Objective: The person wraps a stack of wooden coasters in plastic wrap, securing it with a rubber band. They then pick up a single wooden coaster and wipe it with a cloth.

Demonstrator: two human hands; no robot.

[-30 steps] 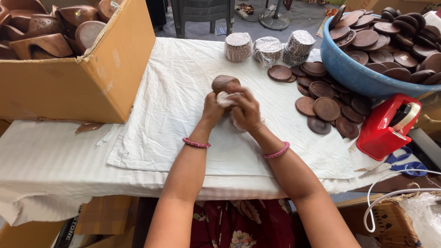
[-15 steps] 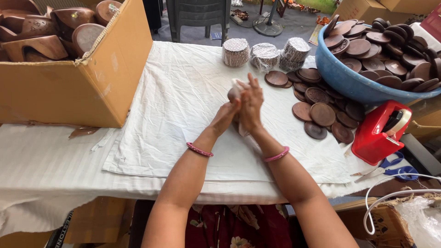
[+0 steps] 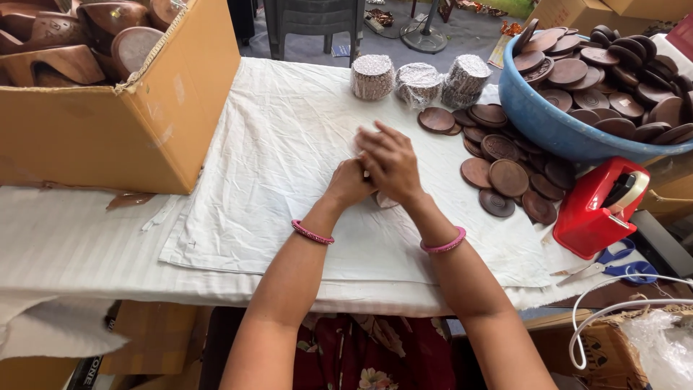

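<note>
While both hands meet over the middle of the white cloth [image 3: 289, 144], the right hand [image 3: 390, 162] lies on top with its fingers spread and curved downward, covering something small and pale that peeks out just below the knuckles. What that thing is cannot be told, as the hands hide nearly all of it. The left hand [image 3: 349, 183] is tucked under and against the right, its fingers curled out of sight, so how tightly it grips cannot be told either. Each wrist wears a pink bangle.

Just to the right of the hands, loose brown discs [image 3: 509, 177] lie overlapping on the cloth, and a blue tub [image 3: 556, 130] heaped with more of them stands beyond, at the desk's right edge. Three wrapped stacks of discs [image 3: 419, 81] stand in a row at the far side of the cloth. A red tape dispenser [image 3: 599, 206] sits near the right edge, with blue-handled scissors [image 3: 621, 263] just beside it. On the left stands a cardboard box [image 3: 108, 130] holding brown curved pieces.
</note>
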